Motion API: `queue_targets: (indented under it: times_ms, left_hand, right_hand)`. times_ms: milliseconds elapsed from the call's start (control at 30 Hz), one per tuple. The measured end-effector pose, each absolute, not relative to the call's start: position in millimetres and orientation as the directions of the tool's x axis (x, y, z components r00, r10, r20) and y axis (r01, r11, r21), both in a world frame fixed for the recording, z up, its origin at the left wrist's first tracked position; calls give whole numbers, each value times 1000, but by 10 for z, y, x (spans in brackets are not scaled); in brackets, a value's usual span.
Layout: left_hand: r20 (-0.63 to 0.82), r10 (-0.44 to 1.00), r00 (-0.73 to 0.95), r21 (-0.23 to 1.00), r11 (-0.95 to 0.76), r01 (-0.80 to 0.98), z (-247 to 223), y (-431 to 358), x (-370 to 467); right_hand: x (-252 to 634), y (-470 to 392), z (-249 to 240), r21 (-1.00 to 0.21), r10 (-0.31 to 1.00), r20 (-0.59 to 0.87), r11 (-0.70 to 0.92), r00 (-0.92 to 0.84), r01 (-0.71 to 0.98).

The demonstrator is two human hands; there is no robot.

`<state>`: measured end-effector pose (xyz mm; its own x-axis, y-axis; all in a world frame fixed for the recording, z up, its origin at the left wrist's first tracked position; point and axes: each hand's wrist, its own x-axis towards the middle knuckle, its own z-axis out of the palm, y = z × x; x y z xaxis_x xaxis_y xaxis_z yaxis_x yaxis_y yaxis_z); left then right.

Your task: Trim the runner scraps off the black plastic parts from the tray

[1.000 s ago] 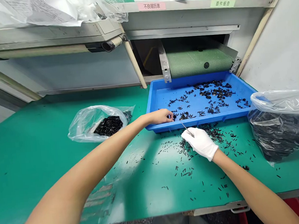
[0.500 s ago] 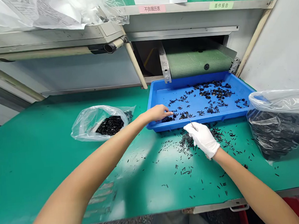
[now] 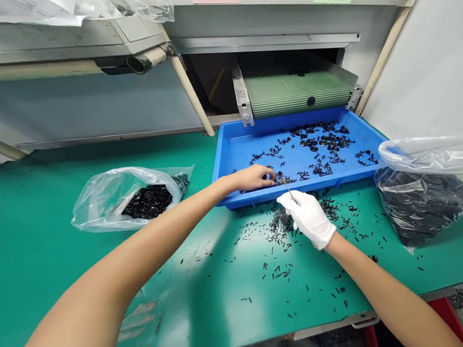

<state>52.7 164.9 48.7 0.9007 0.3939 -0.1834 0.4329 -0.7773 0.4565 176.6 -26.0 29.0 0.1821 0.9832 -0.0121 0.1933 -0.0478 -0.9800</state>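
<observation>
My bare left hand (image 3: 256, 177) is over the near left part of the blue tray (image 3: 229, 147), its fingers curled down among small black plastic parts (image 3: 304, 176). Whatever those fingers pinch is hidden. In a white glove, my right hand (image 3: 307, 216) is closed around a thin, pointed metal tool (image 3: 289, 190) at the tray's near rim. The tool's tip points into the tray, close to my left fingertips and a round black part (image 3: 282, 181). Beneath the gloved hand, a heap of short black sticks (image 3: 280, 224) lies on the green table.
A green conveyor belt (image 3: 293, 91) ends above the tray's far side, with a round black piece (image 3: 311, 101) on it. An opened clear bag of black parts (image 3: 147, 201) lies left. Another full bag (image 3: 426, 201) stands right. Loose sticks (image 3: 281, 271) are scattered toward the table edge.
My left fingers have curled in and moved slightly right, nearer the tool's tip. The gloved hand still grips the tool. The whole view has shifted a little, so things appear further left.
</observation>
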Motion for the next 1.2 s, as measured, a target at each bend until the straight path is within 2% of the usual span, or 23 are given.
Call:
queue_targets:
  times_ms: [67, 200, 300, 433, 533, 667, 767, 900, 1033, 1133, 1200]
  left_hand:
    - [-156, 495, 855, 555, -672, 490, 490, 1697, 478]
    - [-237, 685, 688, 782, -285, 554, 525, 1713, 399]
    - [-290, 738, 610, 854, -88, 513, 532, 1697, 373]
    - [-288, 793, 537, 874, -12, 486, 562, 1709, 366]
    - [-197, 853, 483, 922, -7, 388, 675, 1626, 359]
    - [-51, 882, 469, 955, -95, 281, 873, 1151, 356]
    - [-32, 854, 519, 966, -106, 235, 907, 631, 373]
    - [-125, 856, 503, 992, 98, 80, 789, 136, 382]
    - [-235, 829, 507, 935, 335, -114, 595, -62, 335]
    - [-296, 729, 617, 882, 456, -116, 424, -120, 294]
    - [-319, 674, 666, 842, 525, -128, 320, -128, 269]
  right_hand:
    - [1767, -266, 315, -982, 984, -27, -60, 176, 182]
    - [1772, -275, 352, -983, 985, -72, -97, 159, 156]
    - [1774, -269, 345, -986, 983, -87, -108, 159, 126]
    - [1782, -254, 327, -991, 980, -74, -93, 183, 101]
    - [1790, -251, 347, -995, 965, -46, -66, 258, 72]
    - [1775, -273, 397, -999, 928, 47, 34, 369, 41]
    - [1735, -304, 411, -994, 926, 110, 106, 361, 31]
    - [1680, -337, 396, -990, 953, 137, 140, 269, 7]
    - [1656, -349, 382, -995, 973, 47, 64, 225, -73]
    - [1645, -347, 359, -1000, 975, 8, 4, 222, 20]
    - [1627, -344, 330, -994, 987, -5, -22, 161, 107]
